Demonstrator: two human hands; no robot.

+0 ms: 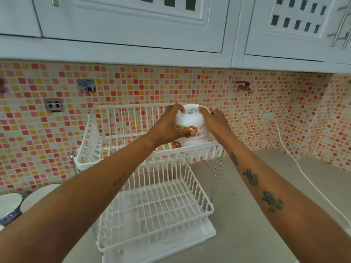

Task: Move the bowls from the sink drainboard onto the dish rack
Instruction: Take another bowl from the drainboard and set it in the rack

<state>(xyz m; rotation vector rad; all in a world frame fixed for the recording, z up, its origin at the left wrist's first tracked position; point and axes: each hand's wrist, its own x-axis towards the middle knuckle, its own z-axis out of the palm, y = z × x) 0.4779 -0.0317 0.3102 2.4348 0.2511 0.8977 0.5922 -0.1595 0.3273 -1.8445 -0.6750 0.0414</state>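
A stack of white bowls (190, 122) with orange cartoon prints sits upside down at the right end of the upper tier of a white two-tier dish rack (106, 143). My left hand (167, 128) grips the stack's left side, thumb across the front. My right hand (214, 122) holds its right side. The bottom bowl rests on or just above the upper tier's wires. The lower tier (155, 211) holds nothing. At the far left edge stand a blue-patterned bowl (9, 207) and a white bowl (38, 194), partly hidden by my left forearm.
The rack stands on a grey counter (256, 215) against a mosaic tile wall. A white cable (296, 164) runs along the counter on the right. White cabinets (133, 21) hang overhead. A small tap (244, 86) juts from the wall.
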